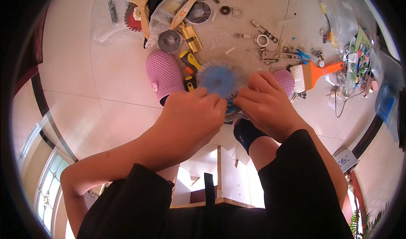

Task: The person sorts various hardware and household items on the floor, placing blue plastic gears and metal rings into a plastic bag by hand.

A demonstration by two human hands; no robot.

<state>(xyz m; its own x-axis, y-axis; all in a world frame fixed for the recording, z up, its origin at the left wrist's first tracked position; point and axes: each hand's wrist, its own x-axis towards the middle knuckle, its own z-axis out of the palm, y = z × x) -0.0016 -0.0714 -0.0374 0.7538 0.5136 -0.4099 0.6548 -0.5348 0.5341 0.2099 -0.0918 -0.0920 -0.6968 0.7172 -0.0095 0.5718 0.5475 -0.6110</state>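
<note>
My left hand (198, 112) and my right hand (265, 101) are close together at the centre, fingers curled on a clear plastic bag (236, 112) with small blue items, partly hidden by the hands. Just beyond my left fingers is a blurred blue round disc (219, 80) with a pale toothed or bristled rim. Yellow-and-black handles (190, 60) lie left of the disc. A brass lock cylinder (191, 38) and a grey ring-shaped roll (169, 41) lie farther off.
Pink perforated shoes (165, 72) flank the hands. An orange-handled paintbrush (320, 75) lies right, near clear bags of small parts (358, 61). Wooden-handled brushes (187, 9), a red circular saw blade (132, 18), metal hardware (279, 55) and a white ring (262, 40) lie on the tiled floor (127, 80).
</note>
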